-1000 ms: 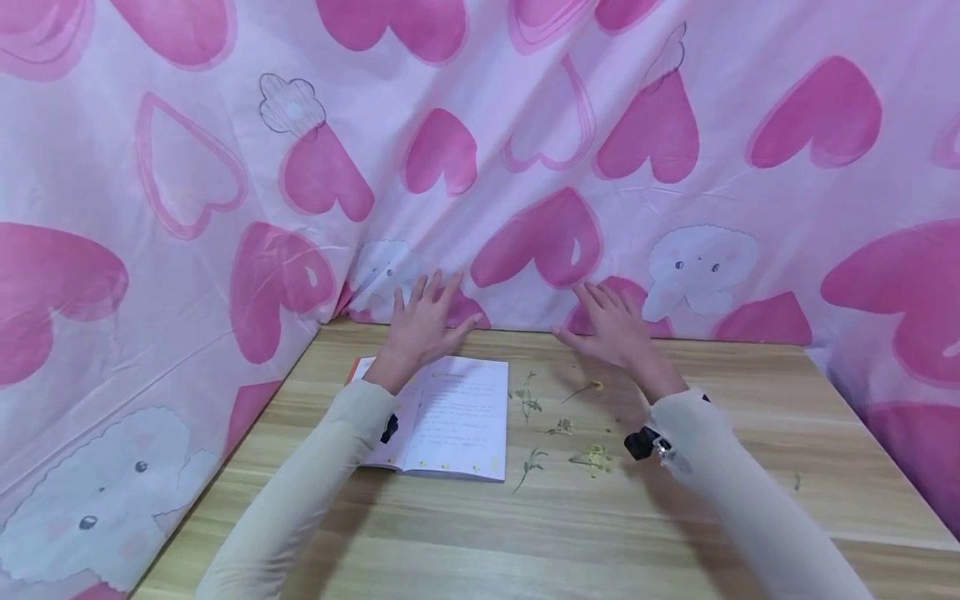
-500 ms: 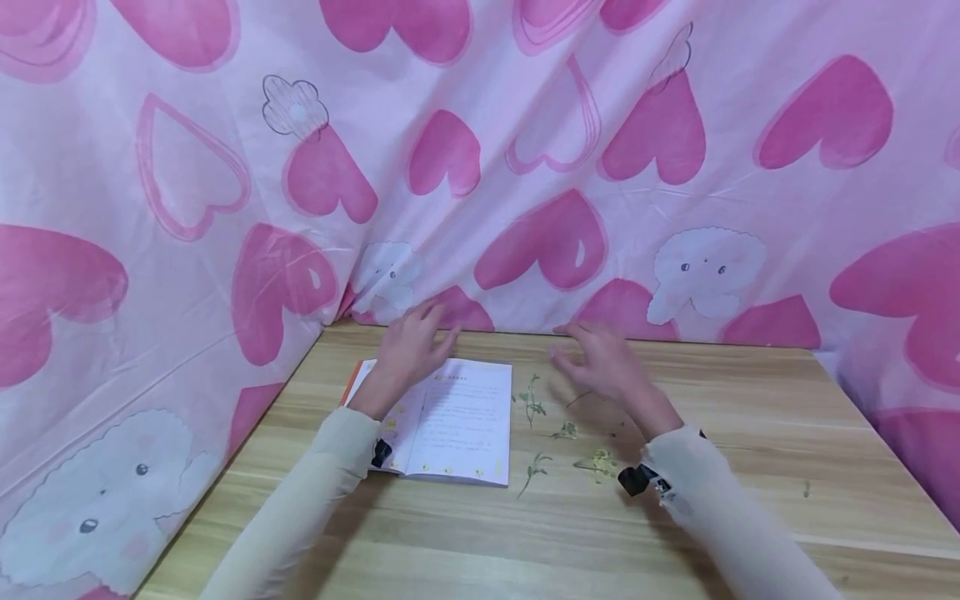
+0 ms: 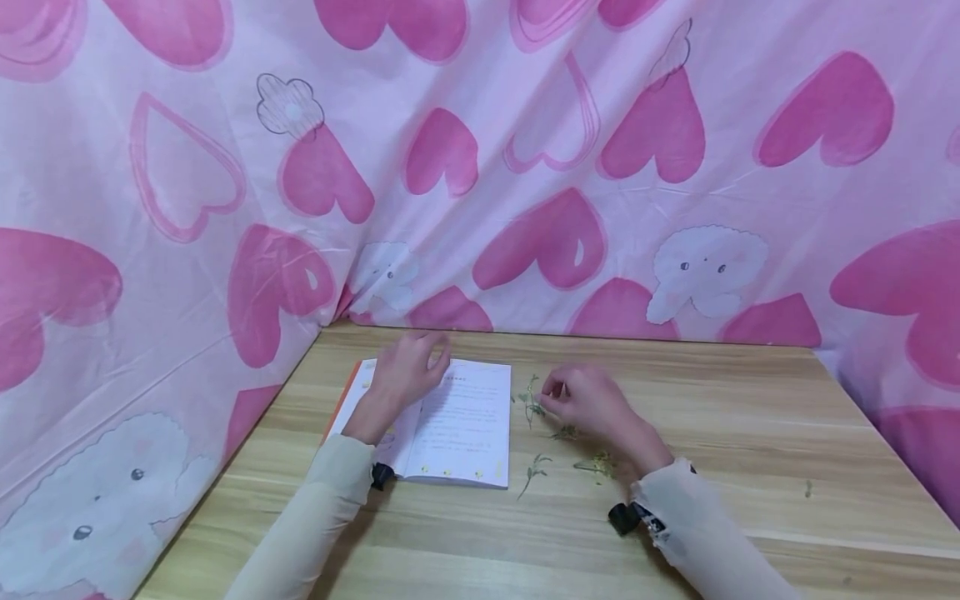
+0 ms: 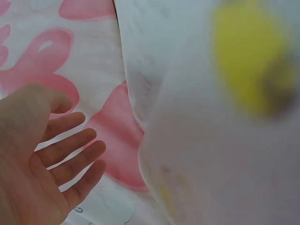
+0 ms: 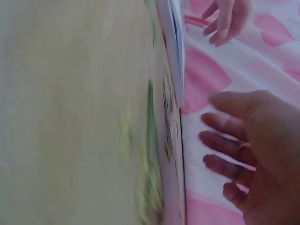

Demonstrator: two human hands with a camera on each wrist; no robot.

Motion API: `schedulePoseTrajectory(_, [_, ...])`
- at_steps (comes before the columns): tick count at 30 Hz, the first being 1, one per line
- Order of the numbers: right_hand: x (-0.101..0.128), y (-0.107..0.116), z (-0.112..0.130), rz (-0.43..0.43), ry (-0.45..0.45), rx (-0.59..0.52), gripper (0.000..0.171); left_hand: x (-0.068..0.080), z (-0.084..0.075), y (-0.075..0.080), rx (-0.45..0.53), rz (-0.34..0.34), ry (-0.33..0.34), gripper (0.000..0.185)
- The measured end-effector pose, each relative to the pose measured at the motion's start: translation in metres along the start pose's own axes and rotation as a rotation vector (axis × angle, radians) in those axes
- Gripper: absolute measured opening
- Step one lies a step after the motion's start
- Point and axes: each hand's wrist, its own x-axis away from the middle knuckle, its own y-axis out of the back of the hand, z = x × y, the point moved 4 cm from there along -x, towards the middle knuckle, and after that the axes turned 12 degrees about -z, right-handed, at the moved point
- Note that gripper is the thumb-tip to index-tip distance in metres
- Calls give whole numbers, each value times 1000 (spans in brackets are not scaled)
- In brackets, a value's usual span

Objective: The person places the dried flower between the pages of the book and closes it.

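Right hand [image 3: 592,402] hung empty, fingers loosely bent, near the upper leafy sprig [image 3: 532,400] on the counter [image 3: 465,537]; left hand [image 3: 408,367] likewise, over the open book [image 3: 468,425]. Light pinch low down seemed best, avoiding crushing.

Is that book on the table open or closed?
Open. The book lies spread on the table, two pages meeting at a fold; the left hand hides part of it in the head view.

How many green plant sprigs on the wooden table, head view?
4 visible: far green sprig, middle sprig, near-left sprig, near-right yellow-flowered sprig. The right hand may hide more.
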Motion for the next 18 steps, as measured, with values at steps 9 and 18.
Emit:
schedulePoseTrajectory(9, [10, -14, 8, 114, 16, 4, 23, 17, 11, -11, 52, 122, 87, 25])
schedulePoseTrajectory(18, [9, -18, 9, 125, -31, 35, 19, 27, 17, -17, 86, 151, 86, 22])
